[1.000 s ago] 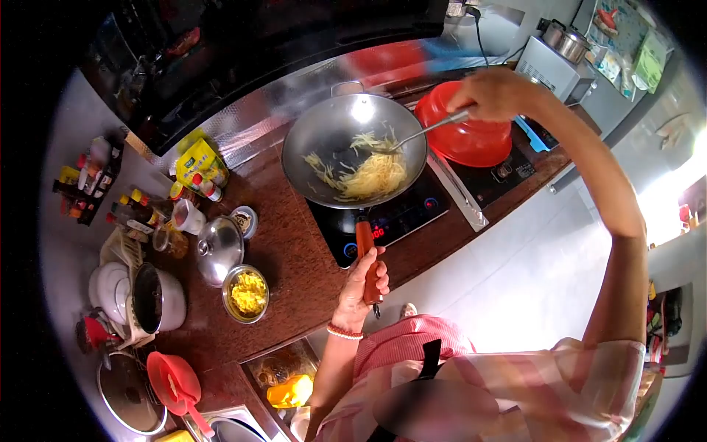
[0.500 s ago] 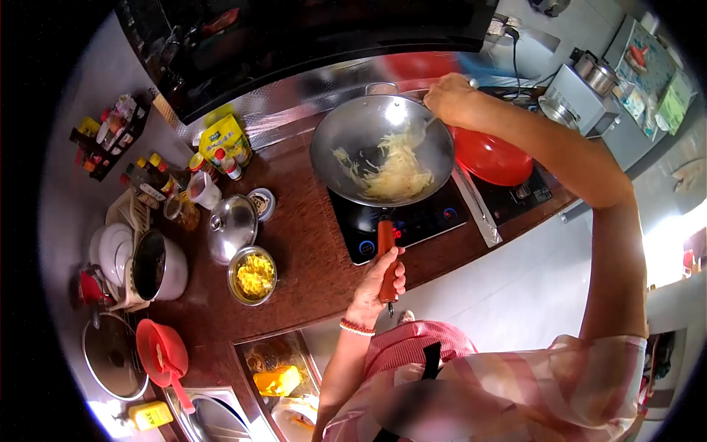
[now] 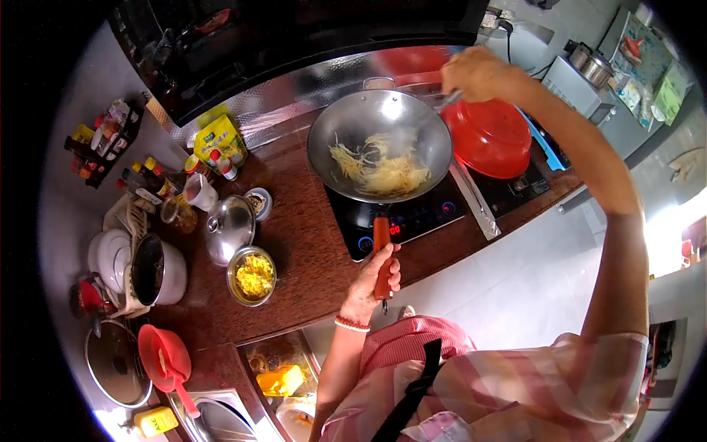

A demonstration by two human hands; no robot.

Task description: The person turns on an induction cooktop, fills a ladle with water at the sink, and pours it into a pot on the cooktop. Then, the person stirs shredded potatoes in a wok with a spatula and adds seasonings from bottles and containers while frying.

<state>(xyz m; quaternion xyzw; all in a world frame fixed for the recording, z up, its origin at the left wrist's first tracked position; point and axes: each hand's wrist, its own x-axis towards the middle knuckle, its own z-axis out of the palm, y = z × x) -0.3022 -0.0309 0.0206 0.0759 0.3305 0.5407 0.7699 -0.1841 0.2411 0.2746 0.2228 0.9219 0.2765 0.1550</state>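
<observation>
My left hand (image 3: pixel 374 281) is wrapped around the red-brown handle (image 3: pixel 381 254) of a grey metal wok (image 3: pixel 331 132). The wok stands on a black induction cooktop (image 3: pixel 431 221) whose red display is lit. Pale shreds that look like potato (image 3: pixel 394 173) lie in its lower half. Above the wok's right rim, my right hand (image 3: pixel 479 74) is closed on the grey handle of a spatula (image 3: pixel 452 99); the spatula's far end is blurred in the wok. Just below that hand is an upturned red basin (image 3: pixel 490 140).
Left of the wok stand a bowl of yellow scrambled egg (image 3: pixel 254 276), a steel lid (image 3: pixel 230 228), a yellow seasoning pouch (image 3: pixel 221 138) and several bottles. A white pot (image 3: pixel 171 269) and a red strainer (image 3: pixel 155 346) are farther left. A blue strip (image 3: pixel 545 144) lies right of the basin.
My right hand has lifted up and to the right, drawing the spatula toward the wok's rim. The shreds have shifted a little. My left hand keeps its hold.
</observation>
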